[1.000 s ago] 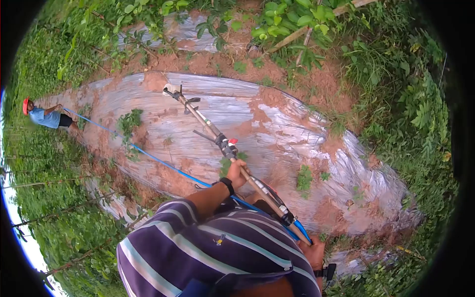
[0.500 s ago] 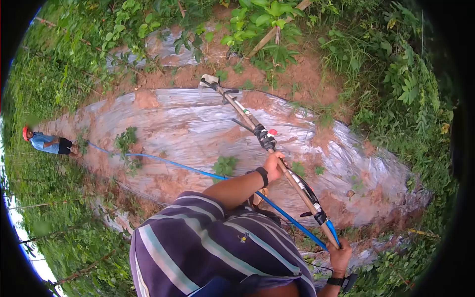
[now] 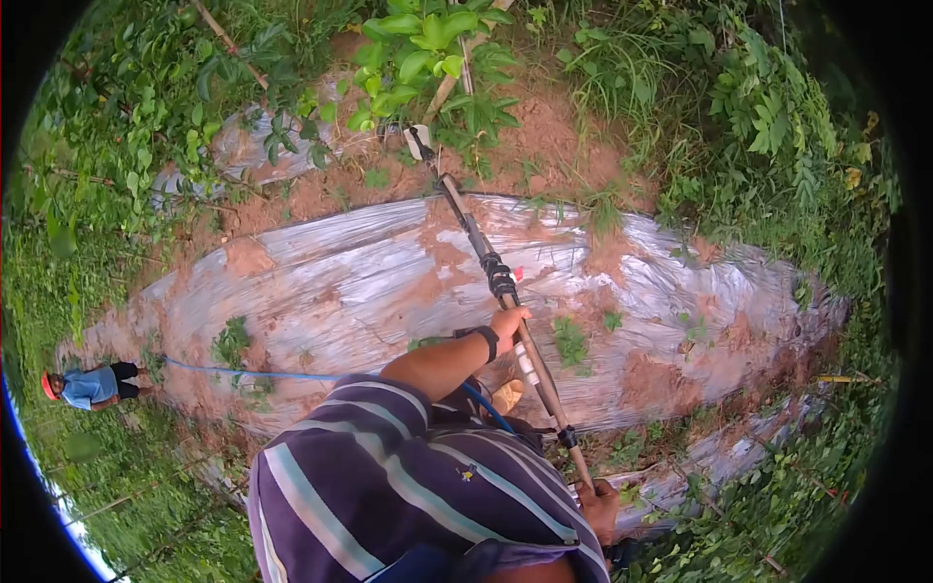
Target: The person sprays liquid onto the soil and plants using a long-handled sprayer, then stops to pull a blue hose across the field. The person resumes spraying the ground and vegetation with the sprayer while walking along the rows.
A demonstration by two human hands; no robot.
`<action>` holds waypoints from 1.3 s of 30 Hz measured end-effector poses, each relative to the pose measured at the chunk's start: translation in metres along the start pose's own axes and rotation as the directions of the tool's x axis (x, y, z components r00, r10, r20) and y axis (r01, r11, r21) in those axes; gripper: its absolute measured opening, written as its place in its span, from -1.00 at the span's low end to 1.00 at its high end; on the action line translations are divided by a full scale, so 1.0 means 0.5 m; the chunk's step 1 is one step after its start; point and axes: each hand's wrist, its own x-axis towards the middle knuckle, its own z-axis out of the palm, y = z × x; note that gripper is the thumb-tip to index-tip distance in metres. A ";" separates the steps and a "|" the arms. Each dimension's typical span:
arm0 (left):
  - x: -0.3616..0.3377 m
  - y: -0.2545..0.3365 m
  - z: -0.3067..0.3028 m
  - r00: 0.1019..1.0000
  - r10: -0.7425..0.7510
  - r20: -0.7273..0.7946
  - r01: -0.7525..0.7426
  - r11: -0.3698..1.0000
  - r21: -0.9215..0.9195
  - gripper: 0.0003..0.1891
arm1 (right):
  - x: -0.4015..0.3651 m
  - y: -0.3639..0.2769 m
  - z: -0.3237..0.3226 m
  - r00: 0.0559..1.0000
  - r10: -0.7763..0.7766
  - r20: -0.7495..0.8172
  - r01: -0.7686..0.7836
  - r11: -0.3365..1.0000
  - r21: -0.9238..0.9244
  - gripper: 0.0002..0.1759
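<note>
My left hand [image 3: 507,325], with a dark band at the wrist, is wrapped round the middle of a long brown pole [image 3: 540,374]. My right hand [image 3: 600,507] grips its lower end, close to my right side. Black bindings [image 3: 500,277] and a red bit sit on the pole just beyond my left hand. A flat whitish piece [image 3: 419,143] is fixed at the far tip, over bare soil beside leafy plants. A blue hose [image 3: 488,406] passes under my left forearm; its end by my right hand is hidden.
Silvery plastic sheeting [image 3: 389,253] with soil patches and small plants [image 3: 570,342] covers the raised bed before me. A person in a red helmet [image 3: 89,386] stands far left near the hose. Green shrubs [image 3: 428,49] and a slanting stake [image 3: 447,87] stand ahead; dense foliage surrounds the bed.
My right hand has drawn in toward my body, and the pole stands steeper in view. Its tip now reaches nearer the leafy plant. The blue hose beside my right hand has gone out of sight.
</note>
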 end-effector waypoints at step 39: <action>0.111 0.085 -0.010 0.998 -0.053 0.026 0.053 0.998 0.017 -0.77 | 0.092 -0.071 0.103 0.989 -0.141 0.046 0.148 0.956 -0.252 -0.63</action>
